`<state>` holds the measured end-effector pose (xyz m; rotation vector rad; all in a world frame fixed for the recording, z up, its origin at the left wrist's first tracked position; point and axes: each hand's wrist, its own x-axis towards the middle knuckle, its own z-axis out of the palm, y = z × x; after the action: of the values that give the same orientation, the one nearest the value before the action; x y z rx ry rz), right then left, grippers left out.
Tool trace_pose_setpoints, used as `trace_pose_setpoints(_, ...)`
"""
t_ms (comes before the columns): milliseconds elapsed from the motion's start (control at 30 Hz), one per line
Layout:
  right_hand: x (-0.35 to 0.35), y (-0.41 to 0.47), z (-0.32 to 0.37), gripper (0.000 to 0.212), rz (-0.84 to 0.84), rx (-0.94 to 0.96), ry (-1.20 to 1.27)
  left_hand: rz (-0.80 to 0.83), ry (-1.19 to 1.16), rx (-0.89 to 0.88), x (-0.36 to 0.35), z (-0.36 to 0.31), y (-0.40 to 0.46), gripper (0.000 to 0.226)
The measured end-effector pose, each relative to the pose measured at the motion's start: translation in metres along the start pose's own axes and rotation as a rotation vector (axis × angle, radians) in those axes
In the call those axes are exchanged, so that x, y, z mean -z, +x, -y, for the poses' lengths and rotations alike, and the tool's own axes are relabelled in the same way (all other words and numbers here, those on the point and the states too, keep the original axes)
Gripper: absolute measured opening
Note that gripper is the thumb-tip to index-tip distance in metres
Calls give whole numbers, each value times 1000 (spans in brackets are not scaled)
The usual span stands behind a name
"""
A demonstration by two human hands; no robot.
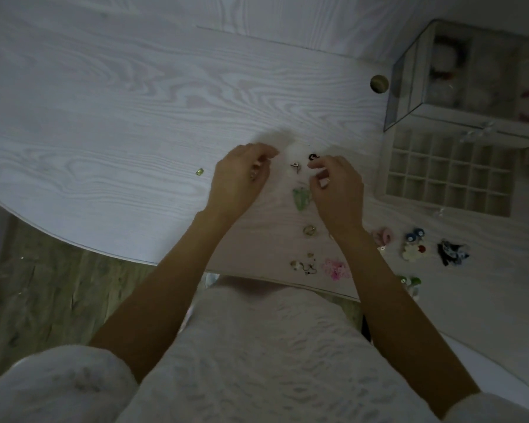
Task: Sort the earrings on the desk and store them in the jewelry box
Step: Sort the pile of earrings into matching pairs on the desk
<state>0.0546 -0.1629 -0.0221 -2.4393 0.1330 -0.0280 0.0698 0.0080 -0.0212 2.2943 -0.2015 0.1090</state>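
Seen from above, a person's two bare forearms reach forward over a pale wood-grain desk. The left hand hovers with fingers curled inward, and something small glints at its fingertips, too blurred to tell if it is pinched. The right hand is curled the same way, just beside it; whether it holds anything cannot be told. Between the hands lie a small silver earring and a dark earring, with a green earring just below them. Nearer the person sit a gold ring-shaped piece, a pink cluster and several more pieces to the right (too blurred to count exactly). One green piece lies alone, well left. The jewelry box, its gridded tray open, stands to the right of the hands.
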Motion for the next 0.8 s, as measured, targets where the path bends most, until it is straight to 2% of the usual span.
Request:
trace_pose_setpoints(67, 7, -6, -1, 19, -20, 9, 5, -69, 70, -10, 19, 9, -12, 15)
trace_pose_setpoints(133, 7, -8, 0, 18, -6, 20, 6, -65, 131, 74, 29, 22, -19, 16)
trace_pose_setpoints(200, 0, -3, 5, 20, 45, 49, -16, 8, 204, 138, 30, 37, -21, 22)
trace_pose_setpoints(333, -24, 19, 20, 29, 189, 209, -137, 176, 305, 131, 19, 46, -22, 33)
trace_pose_setpoints(500, -47, 39, 30, 39, 412, 312, -199, 200, 287, 149, 14, 46, -36, 26)
trace_pose_setpoints(667, -55, 30, 29, 35, 446, 318, -209, 104, 184, 266, 16, 52, -39, 15)
trace_pose_setpoints(800, -47, 23, 28, 34, 389, 295, -169, 123, 300, 211, 14, 49, -35, 24)
